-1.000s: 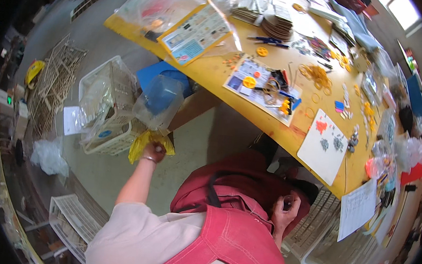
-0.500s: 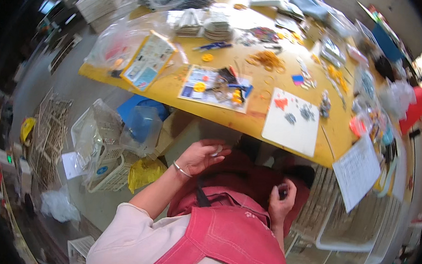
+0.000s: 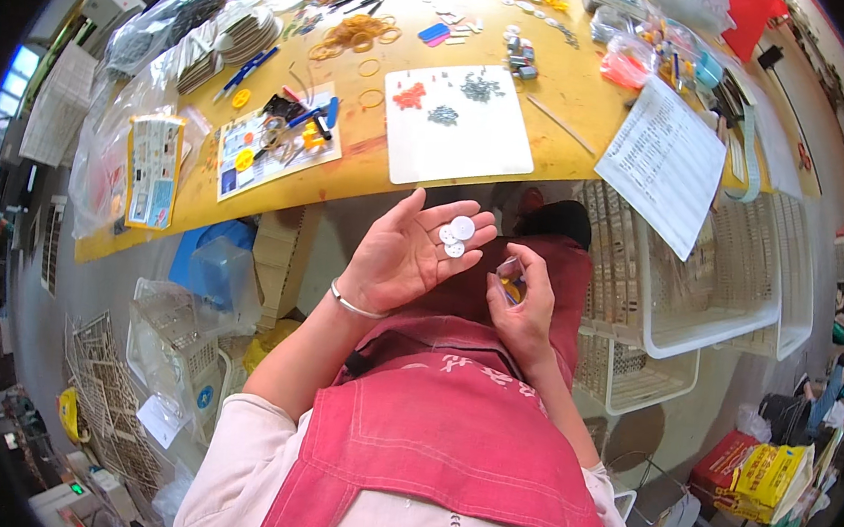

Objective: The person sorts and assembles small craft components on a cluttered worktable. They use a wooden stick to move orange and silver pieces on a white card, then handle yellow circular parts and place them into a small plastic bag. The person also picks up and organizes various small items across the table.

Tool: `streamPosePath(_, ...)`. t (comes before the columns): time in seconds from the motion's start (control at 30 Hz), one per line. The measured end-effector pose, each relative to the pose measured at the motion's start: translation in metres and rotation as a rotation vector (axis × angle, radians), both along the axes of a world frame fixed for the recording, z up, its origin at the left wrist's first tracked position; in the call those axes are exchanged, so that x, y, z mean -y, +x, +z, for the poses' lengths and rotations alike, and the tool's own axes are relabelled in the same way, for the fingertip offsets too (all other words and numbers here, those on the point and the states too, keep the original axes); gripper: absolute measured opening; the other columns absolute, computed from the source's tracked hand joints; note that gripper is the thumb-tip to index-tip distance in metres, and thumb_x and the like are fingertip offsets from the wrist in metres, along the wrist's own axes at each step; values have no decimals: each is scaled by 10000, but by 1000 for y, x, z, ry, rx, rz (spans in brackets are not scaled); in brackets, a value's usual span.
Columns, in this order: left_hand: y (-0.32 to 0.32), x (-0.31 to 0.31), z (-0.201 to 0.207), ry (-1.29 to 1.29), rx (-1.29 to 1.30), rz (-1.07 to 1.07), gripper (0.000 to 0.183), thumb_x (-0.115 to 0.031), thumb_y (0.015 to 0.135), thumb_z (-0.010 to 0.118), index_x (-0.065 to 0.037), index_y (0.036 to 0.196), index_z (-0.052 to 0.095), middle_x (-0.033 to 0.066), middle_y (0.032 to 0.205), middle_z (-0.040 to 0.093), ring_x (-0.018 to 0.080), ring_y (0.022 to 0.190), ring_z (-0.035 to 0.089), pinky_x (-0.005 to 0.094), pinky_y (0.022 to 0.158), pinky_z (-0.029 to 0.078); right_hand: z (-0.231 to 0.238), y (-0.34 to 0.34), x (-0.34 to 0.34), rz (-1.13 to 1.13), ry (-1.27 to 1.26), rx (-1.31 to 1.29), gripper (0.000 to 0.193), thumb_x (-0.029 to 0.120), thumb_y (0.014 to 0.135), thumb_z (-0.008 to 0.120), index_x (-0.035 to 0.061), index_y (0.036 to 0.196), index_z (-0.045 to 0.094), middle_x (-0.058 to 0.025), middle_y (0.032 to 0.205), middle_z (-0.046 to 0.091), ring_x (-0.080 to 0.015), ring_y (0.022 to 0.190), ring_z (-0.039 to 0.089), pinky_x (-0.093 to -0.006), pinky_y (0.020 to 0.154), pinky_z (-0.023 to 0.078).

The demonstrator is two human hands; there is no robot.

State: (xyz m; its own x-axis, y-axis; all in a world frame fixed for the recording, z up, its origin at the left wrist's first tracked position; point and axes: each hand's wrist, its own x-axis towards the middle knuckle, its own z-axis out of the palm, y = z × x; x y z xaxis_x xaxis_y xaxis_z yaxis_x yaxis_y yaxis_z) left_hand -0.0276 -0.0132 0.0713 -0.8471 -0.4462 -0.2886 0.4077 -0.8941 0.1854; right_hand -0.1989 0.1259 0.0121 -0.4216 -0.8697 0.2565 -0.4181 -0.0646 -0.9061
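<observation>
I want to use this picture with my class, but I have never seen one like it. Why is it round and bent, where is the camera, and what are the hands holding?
The camera sits on a person's head and looks down, so the wide lens bends straight edges. No machine here: just two bare hands. The left hand lies palm up with three small white discs on it. The right hand pinches a small clear bag with something yellow inside. Ahead is a yellow table with a white sheet carrying small red and grey parts, and a printed paper.

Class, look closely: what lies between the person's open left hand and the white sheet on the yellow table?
In the head view, nothing lies between the left hand and the white sheet except bare yellow table edge.
</observation>
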Motion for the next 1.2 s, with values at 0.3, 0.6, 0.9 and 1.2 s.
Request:
streamPosePath(0.3, -40, -6, 6, 2, 24, -24, 673, -463, 1140, 390, 102, 1496, 468, 275, 1529, 517, 389, 1431, 511, 503, 1186, 453, 3, -15, 13, -139, 49, -213, 463, 87, 844, 797, 26, 1250, 581, -133, 1008, 634, -328, 935, 625, -438, 851, 510)
streamPosePath(0.6, -98, -28, 13, -239, 114, 66, 652, -505, 1144, 340, 38, 1426, 565, 186, 1426, 626, 324, 1381, 554, 477, 1228, 377, 6, -35, 29, -278, 27, -284, 409, 162, 870, 743, 25, 1214, 570, -150, 969, 646, -369, 912, 622, -497, 802, 503)
streamPosePath(0.9, -129, -51, 14, -533, 306, 129, 670, -516, 1153, 269, 19, 1418, 572, 150, 1451, 609, 256, 1416, 503, 406, 1219, 339, 8, -57, 22, -304, 75, -247, 403, 176, 864, 704, 39, 1215, 561, -169, 1031, 626, -408, 957, 601, -528, 818, 488)
streamPosePath(1.2, -144, -58, 13, -682, 376, 103, 665, -474, 1165, 220, 43, 1434, 540, 176, 1490, 580, 267, 1413, 507, 415, 1236, 324, 0, -63, 24, -334, 22, -168, 354, 174, 904, 675, 38, 1211, 565, -178, 1026, 635, -426, 950, 611, -527, 821, 491)
